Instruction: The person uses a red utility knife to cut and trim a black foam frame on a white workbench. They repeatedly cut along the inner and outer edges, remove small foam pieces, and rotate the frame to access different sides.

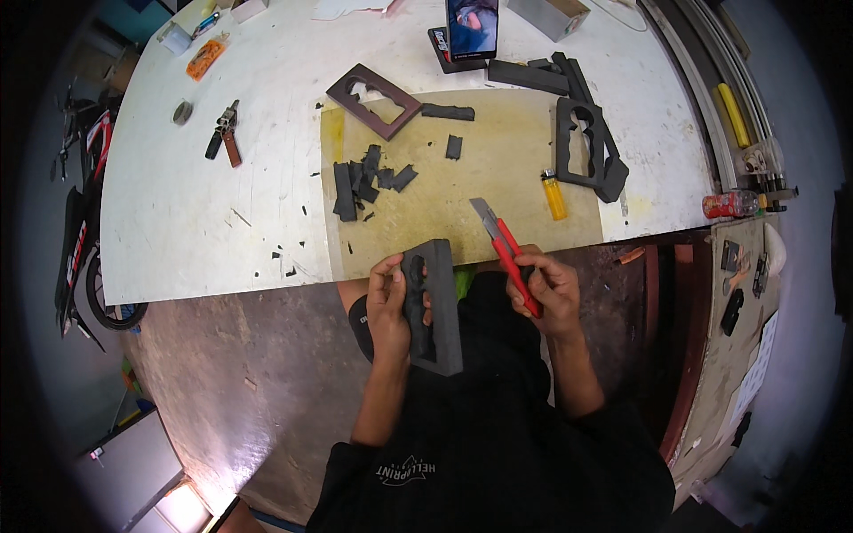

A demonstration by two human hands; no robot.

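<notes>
Gripped in my left hand [388, 306] is a thick dark grey foam block [446, 311] with a wavy-edged cutout, held upright just off the table's near edge. Some of my fingers show through its opening. My right hand [549, 289] is closed round a red utility knife [510, 258], whose blade is out and points up and left, apart from the foam. Beyond the hands, a heap of dark foam scraps [364, 182] lies on the yellowish cutting mat [426, 213]. A yellow lighter [554, 195] rests near the mat's right side.
A brown frame [375, 101] and another dark foam frame [579, 142] with similar cutouts lie farther back, near foam strips [529, 76]. A phone [472, 31] stands at the far edge. Keys [226, 135] lie on the white table [178, 222] at left; a bottle [730, 204] is at right.
</notes>
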